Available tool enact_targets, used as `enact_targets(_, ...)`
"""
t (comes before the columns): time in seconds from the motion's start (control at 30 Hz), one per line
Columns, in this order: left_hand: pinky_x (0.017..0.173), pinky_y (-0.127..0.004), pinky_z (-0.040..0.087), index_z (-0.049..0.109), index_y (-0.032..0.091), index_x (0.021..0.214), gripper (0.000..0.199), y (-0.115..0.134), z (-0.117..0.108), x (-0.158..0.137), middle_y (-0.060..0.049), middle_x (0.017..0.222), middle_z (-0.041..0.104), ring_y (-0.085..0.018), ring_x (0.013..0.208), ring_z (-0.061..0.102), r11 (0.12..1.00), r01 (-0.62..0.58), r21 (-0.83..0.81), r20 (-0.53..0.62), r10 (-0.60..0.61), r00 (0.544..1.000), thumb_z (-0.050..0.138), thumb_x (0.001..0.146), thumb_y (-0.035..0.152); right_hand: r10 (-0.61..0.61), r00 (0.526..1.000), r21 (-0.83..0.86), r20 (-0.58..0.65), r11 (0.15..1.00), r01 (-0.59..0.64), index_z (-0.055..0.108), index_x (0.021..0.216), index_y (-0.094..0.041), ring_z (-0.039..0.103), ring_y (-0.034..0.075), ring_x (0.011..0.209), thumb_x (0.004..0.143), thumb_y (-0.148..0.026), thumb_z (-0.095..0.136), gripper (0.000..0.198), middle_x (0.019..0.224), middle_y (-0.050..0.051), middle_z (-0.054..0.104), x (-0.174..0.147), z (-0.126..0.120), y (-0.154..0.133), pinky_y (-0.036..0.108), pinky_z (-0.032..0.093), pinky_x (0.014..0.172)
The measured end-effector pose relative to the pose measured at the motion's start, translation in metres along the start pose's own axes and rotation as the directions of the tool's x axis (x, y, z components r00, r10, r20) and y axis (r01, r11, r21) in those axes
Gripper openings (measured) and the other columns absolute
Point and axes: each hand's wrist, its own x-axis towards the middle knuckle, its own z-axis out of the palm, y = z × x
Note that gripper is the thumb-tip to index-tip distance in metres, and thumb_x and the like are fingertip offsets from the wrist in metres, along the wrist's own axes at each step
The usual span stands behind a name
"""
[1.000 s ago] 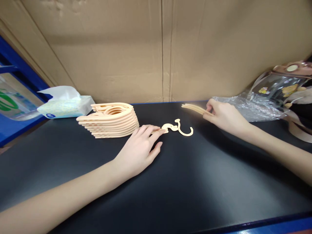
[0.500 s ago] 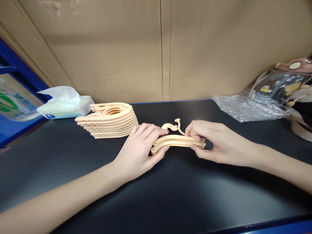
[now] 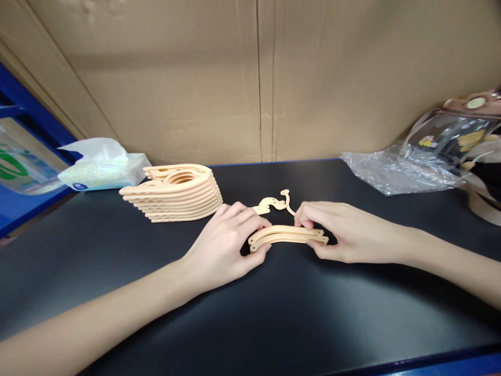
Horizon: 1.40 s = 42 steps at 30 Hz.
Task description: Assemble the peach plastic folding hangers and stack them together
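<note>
Two curved beige strips (image 3: 287,234), with small holes at their ends, lie against each other lengthwise between my hands. My left hand (image 3: 230,237) pinches their left ends between thumb and fingers. At the other side my right hand (image 3: 340,230) grips the right ends the same way. Just behind them on the table rest a hook-shaped beige piece (image 3: 271,203) and a thin curved beige piece (image 3: 288,201), partly hidden by my hands. Left of these stands a neat stack of folded beige pieces, apparently folding hangers (image 3: 183,196).
A tissue pack (image 3: 107,169) sits at the back left. Clear plastic wrapping (image 3: 395,169) and a transparent bag with a brown top (image 3: 457,128) lie at the back right. Cardboard (image 3: 188,78) stands behind the black table (image 3: 250,324).
The two strips have come closer together and a little lower, toward me. My fingers moved with them, exposing more of the hook-shaped piece behind.
</note>
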Motion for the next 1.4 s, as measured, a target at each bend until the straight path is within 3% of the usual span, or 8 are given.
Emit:
enact_targets(0.23,0.078,-0.036,0.039,0.063,0.02,0.106,0.022,-0.003,0.003,0.002,-0.004,0.096,0.064,-0.021,0.091,0.052,0.999,-0.002,0.039,-0.008,0.003,1.0,0.054,0.091,0.033,0.013,1.0,0.035,0.009,0.999,-0.014,0.035,0.078,-0.023,0.041,0.012,0.062,0.072,-0.008,0.05,0.023,0.077,-0.004,0.047,0.0,0.0,0.004,0.024,0.031,0.056)
enact_targets(0.47,0.075,-0.036,0.039,0.064,0.019,0.108,0.024,-0.001,0.002,0.0,-0.005,0.096,0.064,-0.02,0.087,0.051,0.999,-0.011,0.049,-0.002,0.011,1.0,0.05,0.089,0.024,-0.018,1.0,-0.001,0.026,1.0,0.018,0.043,0.083,-0.022,0.047,0.013,0.066,0.074,-0.011,0.053,0.018,0.08,-0.002,0.053,0.0,-0.003,0.004,0.026,0.036,0.06)
enact_targets(0.6,0.076,-0.036,0.04,0.065,0.019,0.107,0.023,-0.001,0.002,0.0,-0.005,0.095,0.064,-0.02,0.087,0.051,0.999,-0.013,0.046,-0.01,0.013,1.0,0.05,0.09,0.025,-0.069,0.993,-0.057,-0.096,0.996,0.064,0.052,0.096,-0.021,0.054,0.018,0.082,0.087,-0.019,0.047,0.01,0.09,0.003,0.061,0.001,-0.004,0.013,0.033,0.042,0.074)
enact_targets(0.73,0.076,-0.036,0.04,0.065,0.02,0.106,0.022,-0.001,0.002,0.0,-0.004,0.095,0.065,-0.02,0.087,0.051,0.999,-0.025,0.037,-0.011,0.025,1.0,0.05,0.091,0.026,-0.072,0.967,-0.122,-0.246,0.992,0.042,0.055,0.109,-0.021,0.057,0.022,0.099,0.09,-0.015,0.04,0.025,0.109,0.008,0.065,0.004,-0.003,0.03,0.039,0.045,0.085)
enact_targets(0.93,0.077,-0.036,0.039,0.061,0.02,0.106,0.024,-0.001,0.002,0.001,-0.004,0.099,0.064,-0.021,0.089,0.052,0.999,-0.033,0.025,0.009,0.033,0.999,0.057,0.088,0.034,-0.089,0.973,-0.128,-0.212,0.99,0.062,0.046,0.133,-0.027,0.046,0.022,0.126,0.091,-0.01,0.036,0.046,0.134,0.004,0.056,0.008,0.003,0.047,0.046,0.036,0.102)
enact_targets(1.13,0.075,-0.036,0.038,0.054,0.019,0.096,0.02,0.001,0.001,0.001,-0.005,0.097,0.061,-0.021,0.086,0.051,0.999,-0.037,0.02,0.01,0.037,0.999,0.055,0.088,0.037,-0.045,0.966,-0.168,-0.254,0.986,0.002,0.055,0.121,-0.024,0.055,0.023,0.108,0.093,-0.015,0.039,0.034,0.116,0.006,0.065,0.011,0.004,0.052,0.045,0.04,0.094)
enact_targets(1.4,0.078,-0.036,0.039,0.049,0.02,0.083,0.012,0.001,0.001,0.002,-0.005,0.1,0.06,-0.022,0.091,0.051,0.998,-0.066,-0.009,0.026,0.066,0.997,0.054,0.087,0.03,-0.119,0.969,-0.473,-0.214,0.881,0.004,0.064,0.116,-0.023,0.053,0.023,0.095,0.095,-0.018,0.041,0.031,0.107,0.01,0.061,0.01,0.002,0.06,0.039,0.041,0.082)
